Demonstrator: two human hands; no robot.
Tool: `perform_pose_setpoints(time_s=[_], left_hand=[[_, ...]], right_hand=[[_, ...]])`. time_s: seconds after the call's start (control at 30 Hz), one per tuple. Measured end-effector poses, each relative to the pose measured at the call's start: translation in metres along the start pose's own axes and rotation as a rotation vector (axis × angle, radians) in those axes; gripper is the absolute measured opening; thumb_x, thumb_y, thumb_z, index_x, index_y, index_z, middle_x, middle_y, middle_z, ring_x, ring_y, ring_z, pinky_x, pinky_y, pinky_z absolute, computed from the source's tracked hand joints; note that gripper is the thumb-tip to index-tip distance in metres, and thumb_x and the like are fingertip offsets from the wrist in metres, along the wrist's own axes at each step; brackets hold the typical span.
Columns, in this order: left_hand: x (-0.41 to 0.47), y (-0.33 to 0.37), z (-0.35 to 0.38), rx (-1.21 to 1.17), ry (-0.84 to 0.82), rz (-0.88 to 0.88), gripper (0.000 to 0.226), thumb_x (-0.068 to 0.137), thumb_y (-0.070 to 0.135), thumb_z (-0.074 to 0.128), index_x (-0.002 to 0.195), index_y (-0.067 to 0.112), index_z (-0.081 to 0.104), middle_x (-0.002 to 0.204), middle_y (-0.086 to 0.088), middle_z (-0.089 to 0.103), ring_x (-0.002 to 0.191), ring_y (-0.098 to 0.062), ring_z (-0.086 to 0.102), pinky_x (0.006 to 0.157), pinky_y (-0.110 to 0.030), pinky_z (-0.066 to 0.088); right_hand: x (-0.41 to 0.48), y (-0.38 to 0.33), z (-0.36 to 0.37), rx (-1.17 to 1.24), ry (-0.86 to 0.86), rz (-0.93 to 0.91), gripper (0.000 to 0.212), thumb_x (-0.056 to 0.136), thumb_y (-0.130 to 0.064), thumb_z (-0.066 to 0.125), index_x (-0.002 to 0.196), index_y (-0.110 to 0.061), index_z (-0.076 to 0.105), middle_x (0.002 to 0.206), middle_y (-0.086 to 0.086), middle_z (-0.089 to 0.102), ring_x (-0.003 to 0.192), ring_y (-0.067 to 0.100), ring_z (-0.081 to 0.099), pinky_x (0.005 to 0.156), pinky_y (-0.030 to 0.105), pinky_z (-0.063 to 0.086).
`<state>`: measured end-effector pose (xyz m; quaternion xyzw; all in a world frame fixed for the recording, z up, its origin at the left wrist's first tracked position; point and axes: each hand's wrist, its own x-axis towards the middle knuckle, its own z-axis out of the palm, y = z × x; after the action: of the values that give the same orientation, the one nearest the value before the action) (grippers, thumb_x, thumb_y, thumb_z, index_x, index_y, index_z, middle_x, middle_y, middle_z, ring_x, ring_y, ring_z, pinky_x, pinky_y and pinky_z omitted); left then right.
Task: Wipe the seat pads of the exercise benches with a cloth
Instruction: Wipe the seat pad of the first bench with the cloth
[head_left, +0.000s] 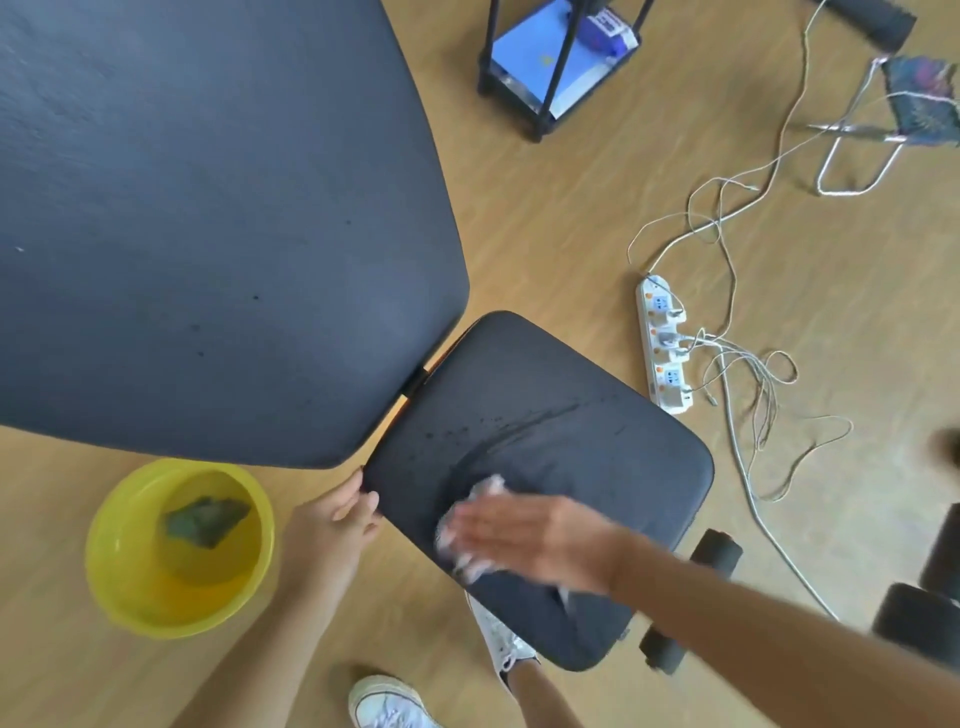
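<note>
The black seat pad (561, 415) of the exercise bench fills the middle of the view, with wet streaks and drops on it. My right hand (535, 538) lies flat on a white cloth (470, 525) and presses it onto the pad's near left part; the hand is blurred. My left hand (337, 519) grips the pad's left corner edge. The large black back pad (208, 218) rises at the upper left, apart from the seat pad by a narrow gap.
A yellow basin (179, 551) with water and a dark green cloth (205, 519) stands on the wooden floor at left. A white power strip (662, 345) with tangled cables lies to the right. Foam rollers (717, 553) sit at the bench's end. My white shoes (384, 704) are below.
</note>
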<state>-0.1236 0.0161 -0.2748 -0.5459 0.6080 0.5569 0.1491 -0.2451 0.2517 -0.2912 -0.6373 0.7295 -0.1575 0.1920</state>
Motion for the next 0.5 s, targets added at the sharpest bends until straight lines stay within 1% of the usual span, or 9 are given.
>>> perform_pose_setpoints(time_s=[0.07,0.1,0.17,0.2,0.27,0.33,0.4,0.43,0.5], left_hand=[[-0.003,0.003,0.001,0.034,-0.011,0.006,0.042,0.101,0.014,0.059,0.142,0.007,0.059,0.130,-0.014,0.069,0.102,-0.029,0.074,0.094,-0.047,0.059],[-0.004,0.002,0.002,0.049,-0.019,0.009,0.042,0.102,0.016,0.057,0.144,0.009,0.059,0.132,-0.009,0.068,0.106,-0.028,0.073,0.096,-0.046,0.059],[-0.005,0.001,0.002,0.038,-0.037,-0.026,0.042,0.103,0.015,0.052,0.145,0.015,0.058,0.128,0.000,0.067,0.111,-0.027,0.072,0.097,-0.044,0.058],[0.000,0.000,0.001,0.009,-0.055,-0.057,0.040,0.104,0.013,0.052,0.142,0.019,0.061,0.122,0.002,0.068,0.110,-0.026,0.072,0.096,-0.043,0.058],[0.015,-0.007,-0.004,-0.105,-0.102,-0.159,0.031,0.100,0.015,0.057,0.122,0.028,0.074,0.117,0.000,0.074,0.106,-0.023,0.072,0.092,-0.042,0.059],[0.036,-0.021,-0.006,-0.197,-0.127,-0.243,0.031,0.092,0.022,0.063,0.118,0.031,0.078,0.131,-0.002,0.071,0.108,-0.023,0.073,0.089,-0.042,0.058],[0.037,-0.015,-0.004,-0.213,-0.143,-0.281,0.062,0.092,-0.008,0.045,0.140,0.028,0.064,0.143,0.000,0.061,0.123,-0.031,0.066,0.095,-0.041,0.051],[0.030,-0.006,-0.003,-0.149,-0.144,-0.280,0.077,0.089,-0.020,0.032,0.148,0.024,0.055,0.148,-0.004,0.056,0.131,-0.033,0.060,0.097,-0.040,0.047],[0.021,0.001,-0.001,-0.139,-0.156,-0.287,0.078,0.091,-0.020,0.023,0.153,0.021,0.047,0.155,-0.006,0.050,0.137,-0.033,0.054,0.099,-0.040,0.045]], right_hand=[[0.012,0.046,-0.030,0.103,0.247,0.453,0.032,0.096,-0.001,0.063,0.125,-0.012,0.070,0.121,0.002,0.071,0.122,0.029,0.066,0.095,0.017,0.052],[0.029,0.059,-0.033,0.054,0.453,0.711,0.037,0.092,0.004,0.066,0.126,-0.009,0.070,0.125,0.003,0.071,0.124,0.028,0.065,0.098,0.023,0.054],[0.071,0.042,-0.015,0.068,0.638,0.916,0.048,0.089,0.012,0.064,0.134,-0.006,0.065,0.143,0.008,0.061,0.138,0.026,0.053,0.113,0.038,0.047],[0.090,0.015,0.004,0.042,0.619,0.876,0.050,0.089,0.012,0.061,0.136,-0.005,0.063,0.148,0.009,0.057,0.143,0.026,0.047,0.119,0.039,0.038],[0.100,-0.039,0.041,-0.082,0.388,0.468,0.044,0.097,0.005,0.048,0.137,-0.006,0.063,0.149,0.009,0.056,0.144,0.026,0.044,0.125,0.035,0.024],[0.079,-0.043,0.041,-0.098,0.144,0.038,0.039,0.105,-0.003,0.041,0.137,-0.009,0.063,0.149,0.006,0.056,0.144,0.023,0.046,0.124,0.036,0.029],[0.061,0.006,0.013,-0.154,0.109,-0.160,0.041,0.104,-0.001,0.042,0.139,-0.015,0.060,0.150,0.006,0.054,0.141,0.024,0.050,0.115,0.043,0.044],[0.058,0.033,-0.006,-0.219,0.171,-0.061,0.046,0.100,0.004,0.042,0.137,-0.018,0.059,0.146,0.009,0.055,0.132,0.028,0.058,0.104,0.047,0.053],[0.065,0.072,-0.033,-0.188,0.472,0.519,0.050,0.090,0.010,0.054,0.132,-0.016,0.062,0.138,0.013,0.061,0.119,0.032,0.066,0.092,0.048,0.059]])
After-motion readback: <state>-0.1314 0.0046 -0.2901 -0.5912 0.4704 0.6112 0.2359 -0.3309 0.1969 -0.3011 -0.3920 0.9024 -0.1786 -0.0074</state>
